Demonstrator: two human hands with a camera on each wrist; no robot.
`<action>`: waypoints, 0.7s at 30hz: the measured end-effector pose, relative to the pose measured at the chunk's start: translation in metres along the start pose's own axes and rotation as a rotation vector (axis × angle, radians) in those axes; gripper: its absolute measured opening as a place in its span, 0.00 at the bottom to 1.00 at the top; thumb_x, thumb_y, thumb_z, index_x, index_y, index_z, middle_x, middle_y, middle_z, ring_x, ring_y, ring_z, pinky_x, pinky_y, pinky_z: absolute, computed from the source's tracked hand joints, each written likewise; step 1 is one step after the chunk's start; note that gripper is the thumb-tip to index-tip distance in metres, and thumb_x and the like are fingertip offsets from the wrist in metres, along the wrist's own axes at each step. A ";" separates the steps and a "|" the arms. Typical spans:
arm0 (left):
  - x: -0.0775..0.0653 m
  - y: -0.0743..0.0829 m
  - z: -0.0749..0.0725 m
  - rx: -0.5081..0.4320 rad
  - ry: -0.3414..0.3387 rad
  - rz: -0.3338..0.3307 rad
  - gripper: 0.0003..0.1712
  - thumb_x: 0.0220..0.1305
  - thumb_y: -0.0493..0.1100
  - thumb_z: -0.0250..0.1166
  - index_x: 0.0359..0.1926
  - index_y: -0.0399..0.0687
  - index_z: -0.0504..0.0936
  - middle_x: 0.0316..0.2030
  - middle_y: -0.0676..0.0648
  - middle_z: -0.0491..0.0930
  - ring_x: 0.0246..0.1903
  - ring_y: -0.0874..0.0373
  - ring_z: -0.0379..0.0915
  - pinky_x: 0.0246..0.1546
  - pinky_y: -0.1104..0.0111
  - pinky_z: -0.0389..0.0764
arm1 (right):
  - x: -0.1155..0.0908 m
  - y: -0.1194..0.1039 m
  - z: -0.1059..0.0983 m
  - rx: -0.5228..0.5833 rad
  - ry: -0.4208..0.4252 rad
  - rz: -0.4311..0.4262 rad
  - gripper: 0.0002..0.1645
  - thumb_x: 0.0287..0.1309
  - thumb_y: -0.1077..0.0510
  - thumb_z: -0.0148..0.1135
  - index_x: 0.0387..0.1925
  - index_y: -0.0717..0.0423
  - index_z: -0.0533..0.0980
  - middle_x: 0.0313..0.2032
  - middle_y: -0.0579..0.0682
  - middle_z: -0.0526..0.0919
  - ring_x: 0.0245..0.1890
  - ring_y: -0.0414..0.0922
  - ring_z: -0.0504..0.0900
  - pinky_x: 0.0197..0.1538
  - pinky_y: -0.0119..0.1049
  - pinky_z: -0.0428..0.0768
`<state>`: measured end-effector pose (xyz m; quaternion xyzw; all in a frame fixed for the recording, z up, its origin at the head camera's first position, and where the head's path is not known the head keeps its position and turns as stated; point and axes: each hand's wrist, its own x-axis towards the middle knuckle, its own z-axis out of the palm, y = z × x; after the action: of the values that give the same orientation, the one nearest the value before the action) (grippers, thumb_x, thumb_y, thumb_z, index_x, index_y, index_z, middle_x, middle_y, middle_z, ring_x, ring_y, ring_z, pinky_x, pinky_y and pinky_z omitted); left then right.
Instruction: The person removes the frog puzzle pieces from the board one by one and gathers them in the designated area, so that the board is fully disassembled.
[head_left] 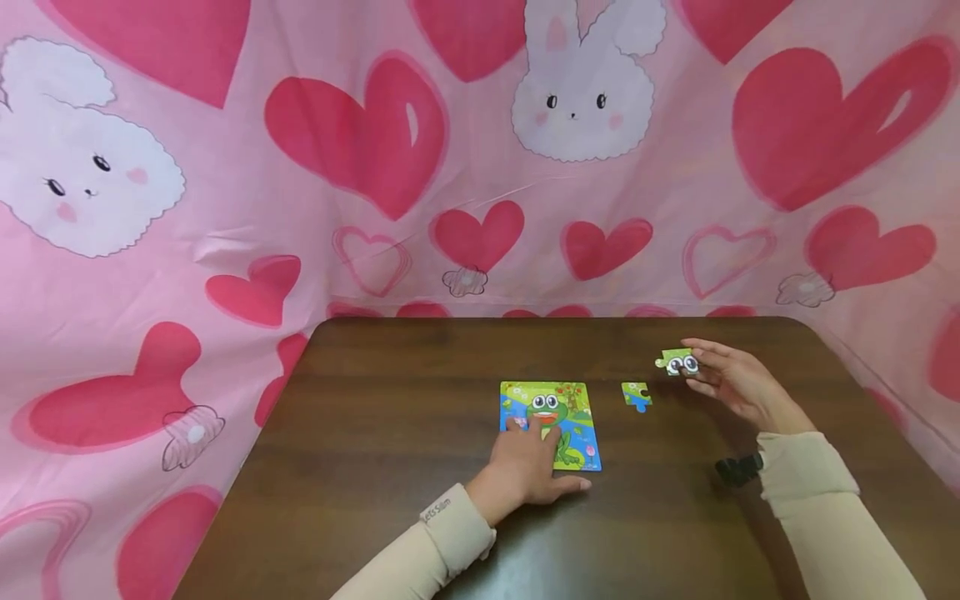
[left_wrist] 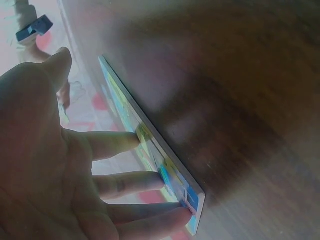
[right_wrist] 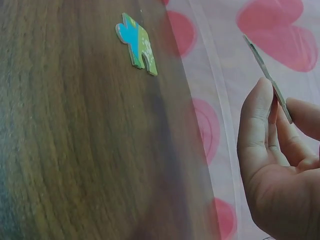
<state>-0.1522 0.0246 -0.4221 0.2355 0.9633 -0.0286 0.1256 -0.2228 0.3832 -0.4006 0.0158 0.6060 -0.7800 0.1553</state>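
Note:
A frog jigsaw board [head_left: 577, 400] lies flat on the brown table. My left hand [head_left: 525, 467] rests its fingertips on the board's lower left part, covering some of the picture. In the left wrist view, the fingers [left_wrist: 125, 185] reach out nearly straight onto the board [left_wrist: 120, 95]. Off to the right, my right hand [head_left: 738, 383] pinches a green puzzle piece [head_left: 678, 363] with two big eyes, raised above the table. The right wrist view shows this puzzle piece [right_wrist: 262, 65] edge-on between thumb and fingers. A blue and green puzzle piece [head_left: 636, 394] lies loose between the board and that hand.
The dark wooden table [head_left: 360, 433] carries the board and the loose piece. A pink curtain [head_left: 495, 183] with hearts and bunny faces hangs behind the table and along its sides. A black strap [head_left: 738, 470] sits at the right wrist.

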 end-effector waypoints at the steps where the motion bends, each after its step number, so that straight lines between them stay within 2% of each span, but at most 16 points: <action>1: -0.001 0.001 0.000 -0.002 0.003 0.000 0.55 0.56 0.87 0.46 0.77 0.66 0.63 0.74 0.45 0.64 0.69 0.33 0.67 0.54 0.58 0.82 | -0.001 0.001 -0.001 -0.002 0.002 0.000 0.18 0.77 0.60 0.50 0.48 0.40 0.85 0.40 0.38 0.85 0.34 0.36 0.85 0.46 0.35 0.86; 10: -0.005 0.000 -0.002 -0.017 0.011 0.008 0.54 0.57 0.86 0.48 0.76 0.64 0.65 0.73 0.44 0.65 0.67 0.32 0.68 0.53 0.58 0.82 | -0.002 0.007 -0.012 0.035 -0.023 -0.014 0.21 0.78 0.62 0.46 0.48 0.42 0.85 0.40 0.41 0.87 0.37 0.38 0.87 0.46 0.36 0.87; 14: -0.005 0.000 -0.001 -0.020 0.019 0.012 0.54 0.57 0.87 0.48 0.76 0.64 0.65 0.72 0.44 0.65 0.67 0.32 0.68 0.54 0.57 0.81 | -0.005 0.010 -0.018 0.013 0.001 -0.004 0.21 0.78 0.62 0.47 0.47 0.40 0.85 0.41 0.40 0.86 0.37 0.37 0.87 0.46 0.35 0.86; 21: -0.005 0.000 0.000 -0.028 0.011 0.004 0.54 0.56 0.87 0.48 0.76 0.64 0.65 0.73 0.43 0.64 0.68 0.32 0.68 0.53 0.58 0.81 | -0.005 0.020 -0.025 -0.006 0.034 0.066 0.20 0.77 0.60 0.49 0.44 0.38 0.86 0.41 0.37 0.85 0.37 0.37 0.86 0.46 0.35 0.87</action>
<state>-0.1484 0.0221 -0.4204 0.2359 0.9638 -0.0136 0.1237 -0.2166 0.4041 -0.4244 0.0486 0.6101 -0.7722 0.1704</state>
